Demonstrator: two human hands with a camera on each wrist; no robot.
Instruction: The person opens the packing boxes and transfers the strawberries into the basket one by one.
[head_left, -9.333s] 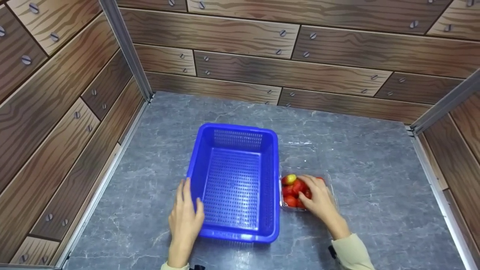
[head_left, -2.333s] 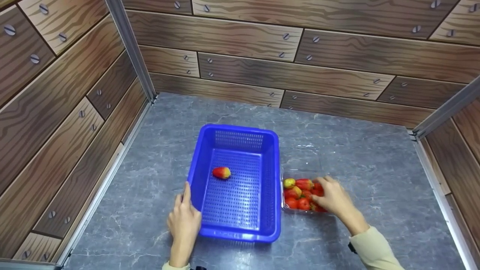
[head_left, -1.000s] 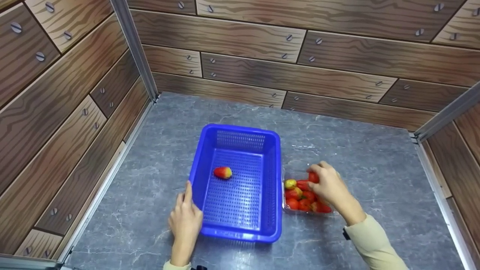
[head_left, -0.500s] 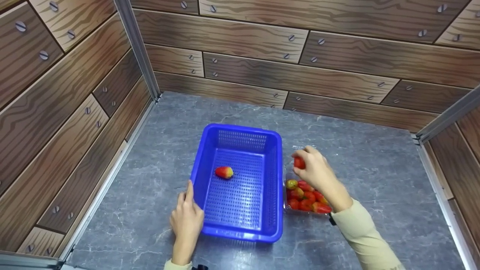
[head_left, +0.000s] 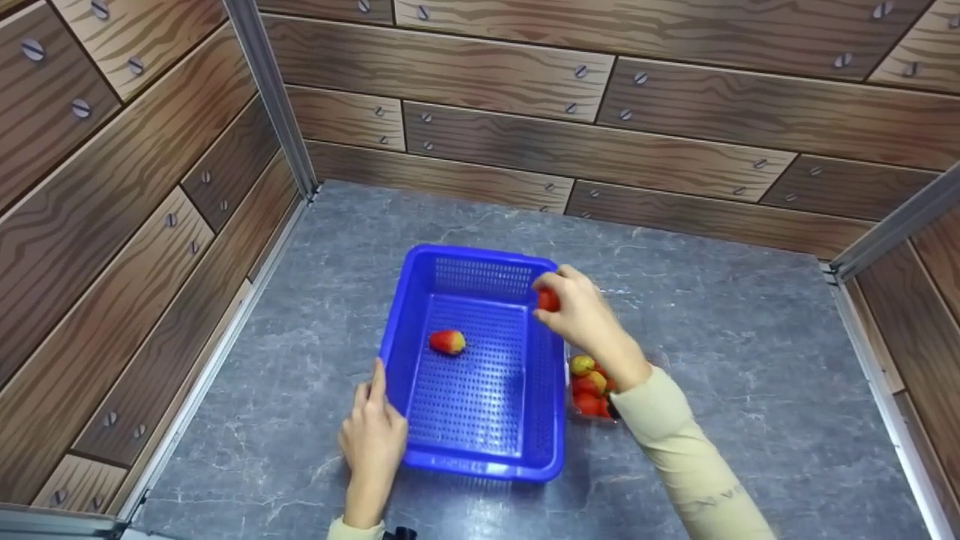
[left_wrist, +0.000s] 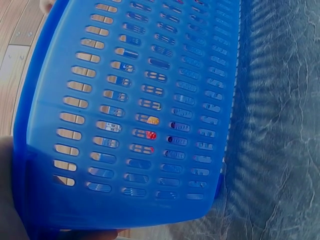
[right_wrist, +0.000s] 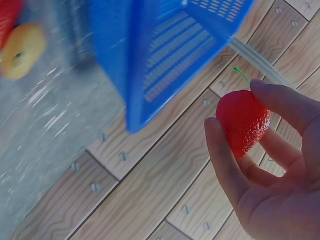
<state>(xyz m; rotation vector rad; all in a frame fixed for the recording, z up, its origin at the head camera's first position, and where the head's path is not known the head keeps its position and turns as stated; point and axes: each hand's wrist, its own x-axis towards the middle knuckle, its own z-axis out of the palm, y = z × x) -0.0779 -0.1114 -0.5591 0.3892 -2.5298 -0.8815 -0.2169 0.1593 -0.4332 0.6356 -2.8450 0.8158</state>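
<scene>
A blue perforated basket (head_left: pixel 420 300) stands on the grey marbled table, with one red-and-yellow strawberry (head_left: pixel 447 341) on its floor. My right hand (head_left: pixel 577 311) pinches a red strawberry (head_left: pixel 547 300) (right_wrist: pixel 243 120) above the basket's right rim near the far corner. Just right of the basket sits a clear punnet (head_left: pixel 591 390) holding several strawberries, partly hidden by my right forearm. My left hand (head_left: pixel 373 435) rests against the basket's near left wall (left_wrist: pixel 125 125), fingers straight along it.
Wood-patterned walls (head_left: pixel 525 112) enclose the grey table (head_left: pixel 720 322) on the left, back and right, with metal corner posts (head_left: pixel 274 97). A pale long sleeve (head_left: pixel 690 465) covers my right forearm.
My right hand lifted a strawberry out of the punnet and carried it left and away, from over the punnet to over the basket's right rim. The left hand stayed on the basket.
</scene>
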